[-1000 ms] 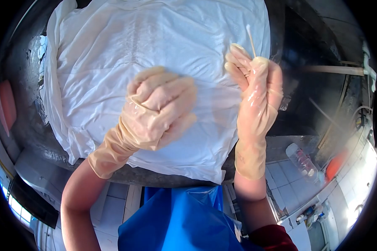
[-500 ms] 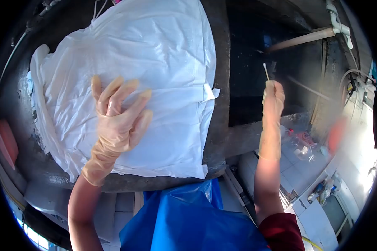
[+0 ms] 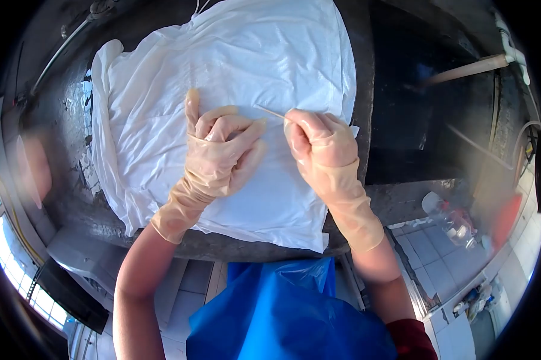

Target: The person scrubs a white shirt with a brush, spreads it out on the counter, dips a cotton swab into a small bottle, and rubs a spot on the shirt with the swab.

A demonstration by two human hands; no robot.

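A wrinkled white cloth garment (image 3: 264,60) lies spread over a dark slab in front of me. My left hand (image 3: 216,153), in a cream rubber glove, is over its middle with the index finger stretched out and the others loosely bent. Nothing shows in that hand. My right hand (image 3: 324,141), gloved too, is closed on the stick of a cotton swab (image 3: 270,111). The swab's white tip points left, over the cloth, and is hard to make out against it. Whether the tip touches the fabric I cannot tell.
To the right of the slab (image 3: 363,90) is a dark basin (image 3: 426,108), with a pipe (image 3: 471,69) over it. A blue apron (image 3: 282,312) covers my front. Plastic items (image 3: 456,225) lie on the tiled floor at the right.
My right hand has swung left from over the dark basin to above the cloth, bringing the cotton swab near my left hand. The left fingers are more bent, and the view has shifted.
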